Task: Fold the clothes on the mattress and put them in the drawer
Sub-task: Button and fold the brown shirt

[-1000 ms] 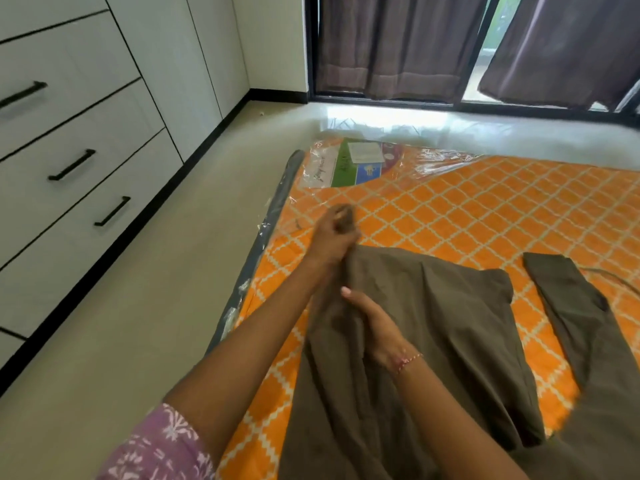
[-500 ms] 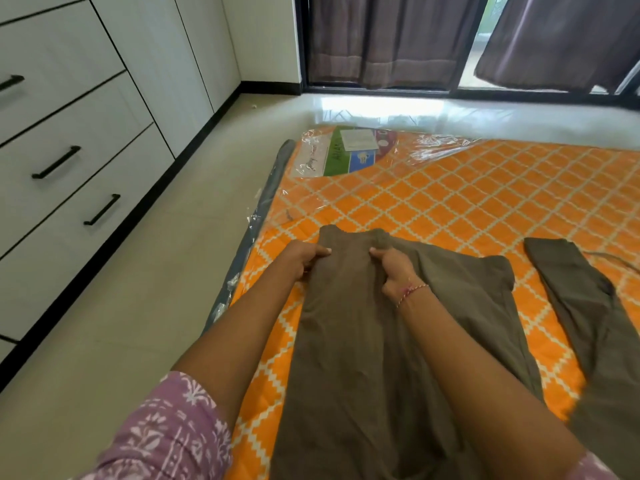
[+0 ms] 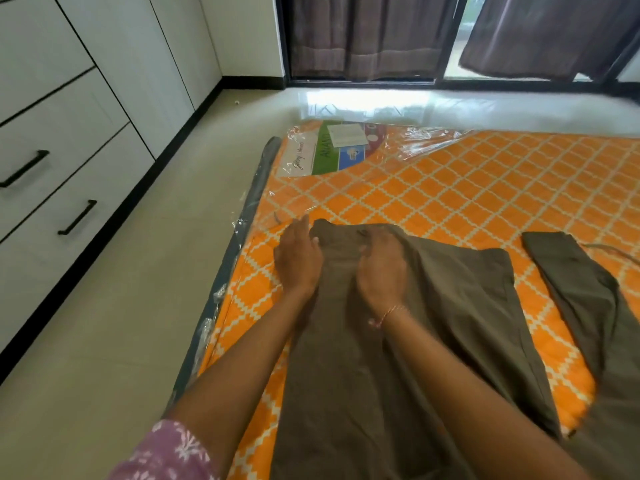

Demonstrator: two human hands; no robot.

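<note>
garment: my olive-brown garment [image 3: 398, 341] lies flat on the orange mattress [image 3: 450, 188], narrow end at 12 o'clock, so I can square the fold
left hand [image 3: 299, 259]: fingers straight, flat against its left edge
right hand [image 3: 382, 263]: palm down, pressing the cloth
change: half a second ago both hands pinched the top edge; now they flatten
drawers [image 3: 62, 174]: closed, at 9 o'clock

Both forearms are bare. At the near left, the left arm wears a short sleeve [image 3: 166, 452] of lilac-purple fabric printed with white floral sprigs. A thin pink and white thread bracelet [image 3: 386, 315] circles the wrist below the right hand [image 3: 382, 268].
</note>
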